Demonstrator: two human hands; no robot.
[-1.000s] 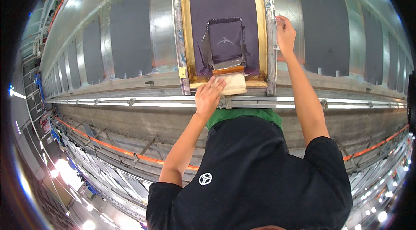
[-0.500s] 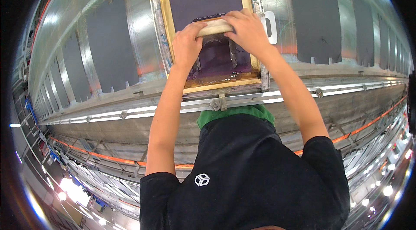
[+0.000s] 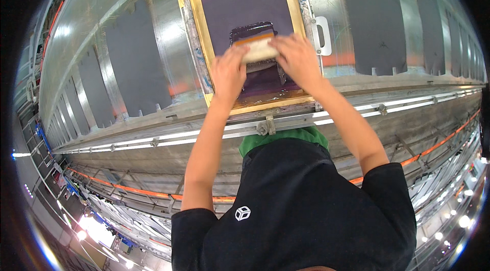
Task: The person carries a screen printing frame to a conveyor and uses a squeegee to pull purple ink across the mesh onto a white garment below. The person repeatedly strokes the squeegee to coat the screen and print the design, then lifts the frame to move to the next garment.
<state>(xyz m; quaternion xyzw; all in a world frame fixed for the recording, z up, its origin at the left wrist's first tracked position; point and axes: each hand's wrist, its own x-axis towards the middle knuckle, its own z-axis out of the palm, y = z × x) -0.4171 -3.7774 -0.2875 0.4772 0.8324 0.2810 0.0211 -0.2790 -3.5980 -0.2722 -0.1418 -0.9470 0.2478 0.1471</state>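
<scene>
A screen-printing frame (image 3: 196,31) with yellow-taped borders lies on the long table before me, its dark purple mesh (image 3: 242,0) facing up. Both hands grip a squeegee (image 3: 259,52) with a pale wooden handle and an orange blade edge. My left hand (image 3: 228,73) is closed around the handle's left end, and my right hand (image 3: 298,62) around its right end; both are slightly blurred. Wet black ink (image 3: 255,28) lies on the mesh just beyond the blade. Dark ink streaks run on the near side, partly hidden by my hands.
Dark grey fabric panels (image 3: 133,59) lie in a row along the metal table to the left, with more panels (image 3: 375,26) to the right. A white handle (image 3: 322,36) sticks out from the frame's right side. A metal rail (image 3: 204,132) runs along the table's near edge.
My hands have drawn the squeegee toward me over the mesh, uncovering more black ink beyond the blade. The whole view has shifted slightly.
</scene>
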